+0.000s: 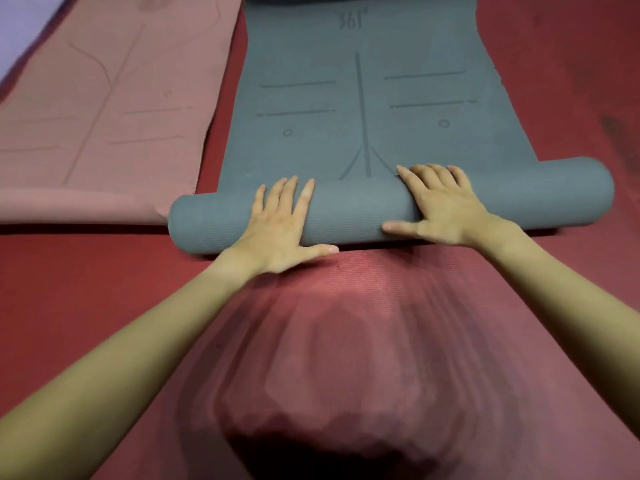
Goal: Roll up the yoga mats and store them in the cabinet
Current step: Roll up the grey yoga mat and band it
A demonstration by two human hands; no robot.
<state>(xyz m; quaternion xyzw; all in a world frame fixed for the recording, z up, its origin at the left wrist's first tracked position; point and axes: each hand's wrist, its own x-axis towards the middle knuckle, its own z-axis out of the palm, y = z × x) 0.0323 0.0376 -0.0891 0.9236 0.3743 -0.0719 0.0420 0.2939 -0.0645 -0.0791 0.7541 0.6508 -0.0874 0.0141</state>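
A grey-blue yoga mat (363, 109) with printed alignment lines lies on the red floor covering, its near end wound into a thick roll (353, 213). My left hand (280, 226) rests flat on the roll left of centre, fingers straight, thumb down its near side. Right of centre, my right hand (440, 206) presses on top of the roll with fingers spread over its far edge. A pink yoga mat (104, 98) lies flat to the left, its near edge slightly curled.
Red ribbed matting (346, 323) covers the floor around and under both mats. A pale strip of floor (20, 26) shows at the top left. No cabinet is in view.
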